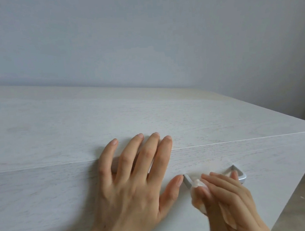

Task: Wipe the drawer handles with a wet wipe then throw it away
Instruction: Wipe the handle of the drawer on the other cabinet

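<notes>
The wiping step is judged to be under way. A crumpled white wet wipe [197, 184] is pinched in the grip of the right hand [229, 197] and pressed against the left part of a silver drawer handle [241, 177], whose middle is hidden by the fingers. The left hand [133, 181] is laid flat with its grip released: the fingers are spread straight over the front edge of the chest, and the thumb is just beside the handle's left end. How much of this handle has been cleaned cannot be told. No other handles are shown, and no bin, so the throwing away is taken to remain.

The drawer front [44, 198] and the chest top [75, 131] are finished in pale, whitewashed wood grain. A plain grey-blue wall [140, 33] is seen behind, and a strip of light wooden floor [302, 194] at the right.
</notes>
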